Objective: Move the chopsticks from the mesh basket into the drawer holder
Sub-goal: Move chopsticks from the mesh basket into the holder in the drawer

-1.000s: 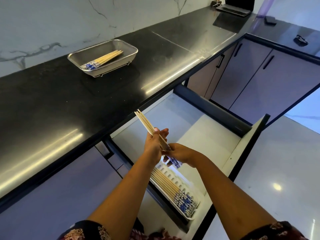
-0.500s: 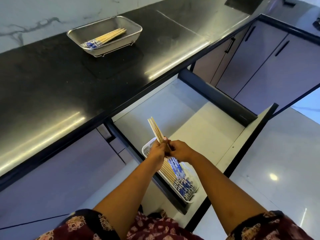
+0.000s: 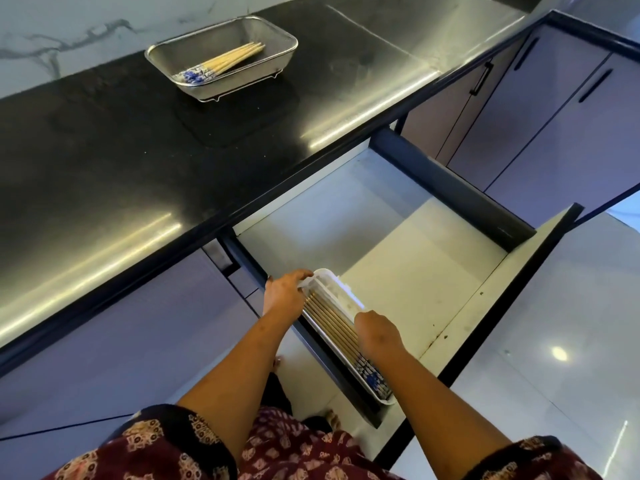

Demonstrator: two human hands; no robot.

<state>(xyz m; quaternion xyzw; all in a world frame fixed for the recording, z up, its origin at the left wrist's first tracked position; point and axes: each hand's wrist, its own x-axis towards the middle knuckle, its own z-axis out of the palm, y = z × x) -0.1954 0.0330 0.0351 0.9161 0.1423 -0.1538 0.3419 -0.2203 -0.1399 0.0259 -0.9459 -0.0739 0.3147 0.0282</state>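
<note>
The white drawer holder [image 3: 341, 293] lies along the left side of the open drawer [image 3: 415, 258]. Several wooden chopsticks [image 3: 329, 318] with blue-patterned ends lie in it, patterned ends towards me. My left hand [image 3: 284, 294] is at the holder's far end, fingers curled on the chopstick tips and rim. Nearer to me, my right hand [image 3: 379, 332] presses down on the chopsticks, fingers bent. On the black countertop the mesh basket [image 3: 289, 41] holds several more chopsticks [image 3: 232, 58].
The black countertop [image 3: 104, 150] runs from lower left to upper right, above the drawer. Closed grey cabinet doors [image 3: 554, 116] with black handles stand at the right. The drawer's dark right wall [image 3: 450, 188] and pale front panel [image 3: 502, 299] bound it. A glossy floor lies beyond.
Both hands have gone down from above the drawer and laid the held bundle of chopsticks flat in the holder. The hands have spread apart along it. My view has tilted downward.
</note>
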